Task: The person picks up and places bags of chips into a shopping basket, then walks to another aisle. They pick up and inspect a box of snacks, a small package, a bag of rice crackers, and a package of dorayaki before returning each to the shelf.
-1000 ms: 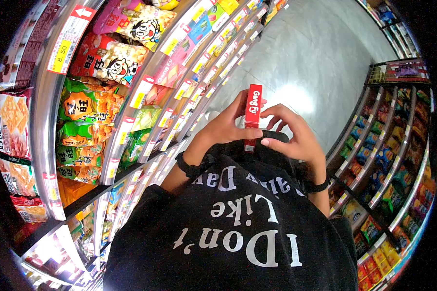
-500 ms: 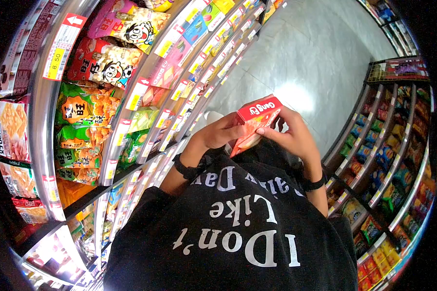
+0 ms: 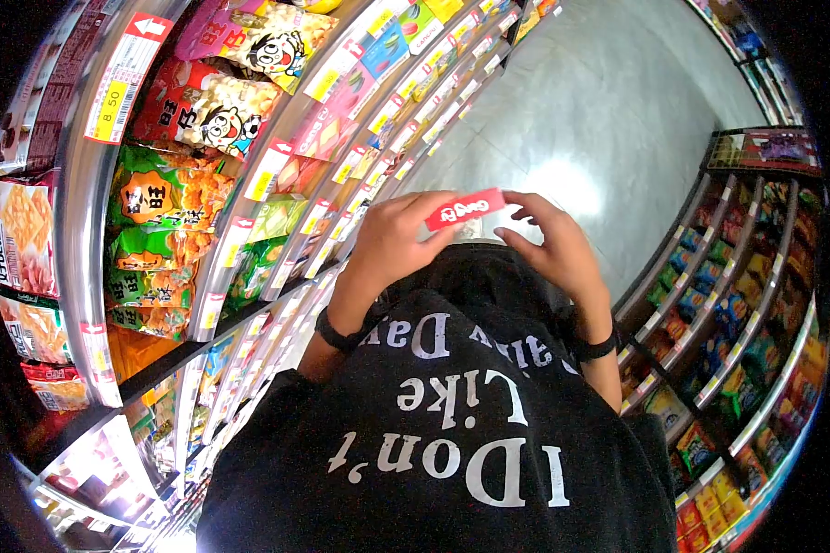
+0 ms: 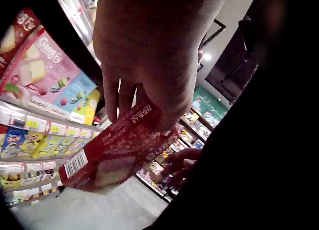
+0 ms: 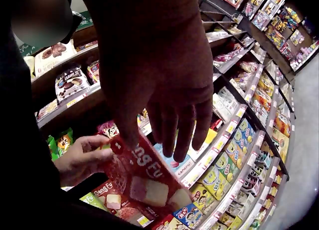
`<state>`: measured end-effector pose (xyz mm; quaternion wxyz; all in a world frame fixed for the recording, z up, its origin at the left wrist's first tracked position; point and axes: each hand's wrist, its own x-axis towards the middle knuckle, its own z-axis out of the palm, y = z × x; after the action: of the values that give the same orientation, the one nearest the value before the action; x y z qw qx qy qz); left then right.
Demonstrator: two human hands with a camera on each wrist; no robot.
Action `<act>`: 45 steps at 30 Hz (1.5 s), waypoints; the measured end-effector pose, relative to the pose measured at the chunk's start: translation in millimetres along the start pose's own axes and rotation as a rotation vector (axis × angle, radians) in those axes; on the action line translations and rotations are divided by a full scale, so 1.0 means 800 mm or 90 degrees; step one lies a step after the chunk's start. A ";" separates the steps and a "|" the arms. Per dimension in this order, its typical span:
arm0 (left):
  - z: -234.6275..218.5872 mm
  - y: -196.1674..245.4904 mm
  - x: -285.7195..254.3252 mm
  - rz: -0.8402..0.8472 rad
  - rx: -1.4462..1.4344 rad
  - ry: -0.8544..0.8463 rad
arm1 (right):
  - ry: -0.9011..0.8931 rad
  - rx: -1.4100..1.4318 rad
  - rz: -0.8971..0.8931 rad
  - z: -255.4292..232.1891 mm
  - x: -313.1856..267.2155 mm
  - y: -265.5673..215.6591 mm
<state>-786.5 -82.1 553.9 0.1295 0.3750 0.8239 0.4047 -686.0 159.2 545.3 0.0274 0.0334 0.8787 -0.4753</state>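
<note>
My left hand (image 3: pixel 392 238) grips a flat red Gang Fu snack box (image 3: pixel 466 210) by one end, thumb on the near side. Seen from the head, the box shows mostly its narrow lettered edge. The left wrist view shows its barcode and small print on the box (image 4: pixel 122 152). Pink and cream wafer-like pieces are pictured on the front of the box (image 5: pixel 149 177) in the right wrist view. My right hand (image 3: pixel 563 244) is beside the box's other end, fingers loosely spread, fingertips close to its edge and holding nothing.
Shelves of bagged snacks (image 3: pixel 217 111) and price tags curve along the left. Pink Gang Fu packs (image 4: pixel 47 73) stand on one of them. Another shelf of colourful packets (image 3: pixel 710 286) runs along the right, with grey floor (image 3: pixel 590 111) between.
The box turned from upright to a broad tilted face, then to a near-level narrow edge. My right hand touched its front half a second ago and has since moved off to the right.
</note>
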 end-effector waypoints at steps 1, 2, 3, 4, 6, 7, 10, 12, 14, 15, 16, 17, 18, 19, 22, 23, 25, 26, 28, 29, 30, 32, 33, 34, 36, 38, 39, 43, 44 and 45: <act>0.003 -0.015 -0.008 -0.011 0.039 0.055 | -0.002 0.001 -0.001 -0.001 0.000 0.005; 0.005 -0.028 -0.016 -0.021 0.078 0.109 | -0.037 -0.001 0.008 -0.002 0.000 0.010; 0.003 -0.041 -0.023 -0.022 0.078 0.108 | -0.071 -0.004 0.017 -0.003 0.000 0.012; -0.001 -0.053 -0.030 -0.039 0.103 0.141 | -0.072 -0.003 0.018 -0.003 0.001 0.012; -0.011 -0.075 -0.047 -0.076 0.155 0.208 | -0.061 0.005 0.048 -0.003 0.000 0.011; -0.016 -0.083 -0.054 -0.077 0.156 0.209 | -0.062 0.004 0.047 -0.003 0.001 0.011; -0.031 -0.103 -0.074 -0.181 0.189 0.250 | -0.083 -0.011 0.058 -0.003 0.003 0.017; -0.037 -0.119 -0.086 -0.346 0.236 0.277 | -0.090 -0.014 0.048 -0.002 0.004 0.020; -0.039 -0.136 -0.096 -0.334 0.236 0.319 | -0.087 -0.006 0.050 -0.002 0.007 0.018; -0.040 -0.145 -0.099 -0.304 0.248 0.359 | -0.081 0.002 0.053 -0.002 0.008 0.017; -0.042 -0.147 -0.099 -0.273 0.258 0.399 | -0.082 0.002 0.052 -0.002 0.008 0.017; -0.043 -0.149 -0.100 -0.251 0.269 0.415 | -0.084 -0.001 0.055 -0.003 0.009 0.016; -0.043 -0.151 -0.101 -0.252 0.269 0.415 | -0.085 -0.005 0.058 -0.004 0.009 0.016; -0.043 -0.152 -0.102 -0.265 0.264 0.426 | -0.087 -0.006 0.058 -0.004 0.009 0.016; -0.043 -0.153 -0.102 -0.273 0.257 0.445 | -0.085 0.014 0.065 -0.003 0.010 0.019; -0.042 -0.153 -0.102 -0.268 0.257 0.451 | -0.086 0.008 0.051 -0.003 0.010 0.021; -0.042 -0.156 -0.101 -0.252 0.269 0.463 | -0.087 0.002 0.036 -0.003 0.011 0.020; -0.042 -0.157 -0.099 -0.236 0.281 0.475 | -0.090 0.005 0.053 -0.004 0.011 0.018; -0.044 -0.158 -0.096 -0.249 0.300 0.484 | -0.093 0.008 0.071 -0.004 0.013 0.017; -0.045 -0.157 -0.096 -0.263 0.320 0.493 | -0.095 0.009 0.073 -0.004 0.012 0.018; -0.046 -0.158 -0.096 -0.263 0.320 0.493 | -0.096 0.010 0.075 -0.003 0.012 0.019; -0.048 -0.160 -0.096 -0.251 0.333 0.507 | -0.097 0.002 0.069 -0.002 0.011 0.022; -0.048 -0.160 -0.096 -0.251 0.334 0.507 | -0.097 -0.006 0.062 -0.001 0.011 0.023; -0.048 -0.162 -0.097 -0.269 0.322 0.512 | -0.097 -0.006 0.062 -0.001 0.012 0.024; -0.048 -0.168 -0.099 -0.287 0.311 0.516 | -0.101 -0.014 0.050 0.000 0.012 0.025; -0.054 -0.178 -0.096 -0.194 0.481 0.490 | -0.104 -0.012 0.063 -0.001 0.012 0.022; -0.052 -0.179 -0.097 -0.194 0.481 0.491 | -0.106 -0.009 0.075 -0.001 0.013 0.020; -0.046 -0.188 -0.103 -0.292 0.615 0.474 | -0.109 -0.019 0.075 -0.001 0.015 0.022; -0.045 -0.195 -0.108 -0.335 0.654 0.467 | -0.109 -0.013 0.082 0.000 0.016 0.021; -0.043 -0.202 -0.112 -0.336 0.653 0.468 | -0.110 -0.009 0.089 -0.001 0.016 0.020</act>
<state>-826.1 -229.7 444.5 -0.2580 0.0135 0.9659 0.0189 -697.4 168.7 531.6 0.1360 0.0532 0.8719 -0.4674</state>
